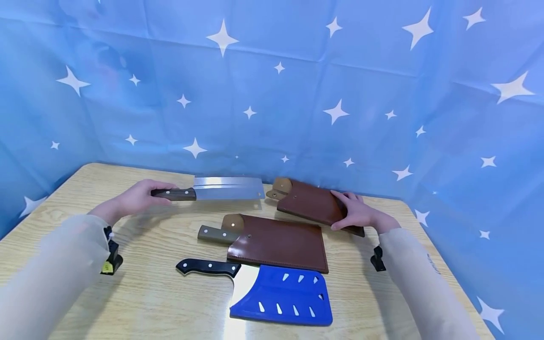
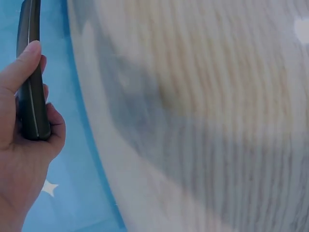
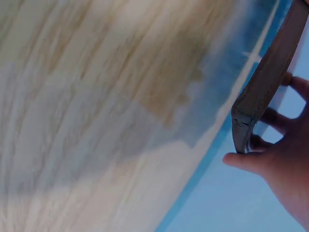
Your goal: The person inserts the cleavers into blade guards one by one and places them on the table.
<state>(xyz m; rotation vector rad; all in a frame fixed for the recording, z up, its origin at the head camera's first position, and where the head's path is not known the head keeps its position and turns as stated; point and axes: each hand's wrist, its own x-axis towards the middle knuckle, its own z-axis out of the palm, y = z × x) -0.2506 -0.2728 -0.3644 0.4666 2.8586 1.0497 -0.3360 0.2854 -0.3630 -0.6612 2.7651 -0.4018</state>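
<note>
My left hand (image 1: pixel 138 200) grips the dark wooden handle (image 2: pixel 34 106) of a cleaver (image 1: pixel 229 188), seen in the head and left wrist views. Its bare steel blade points right, above the back of the table. The blade's tip comes close to the strap end (image 1: pixel 280 187) of a brown leather knife sheath (image 1: pixel 312 203). My right hand (image 1: pixel 361 212) holds that sheath by its far right end. Thumb and fingers sit on opposite edges of the sheath (image 3: pixel 265 79) in the right wrist view. No handle shows at its strap.
Nearer on the wooden table (image 1: pixel 144 293) lies a second brown sheath (image 1: pixel 280 243) with an olive handle (image 1: pixel 214 234) sticking out leftward. In front of it, touching its lower edge, is a black-handled cleaver (image 1: pixel 208 267) in a blue blade cover (image 1: pixel 289 297). A blue star-patterned curtain (image 1: pixel 272 85) hangs behind.
</note>
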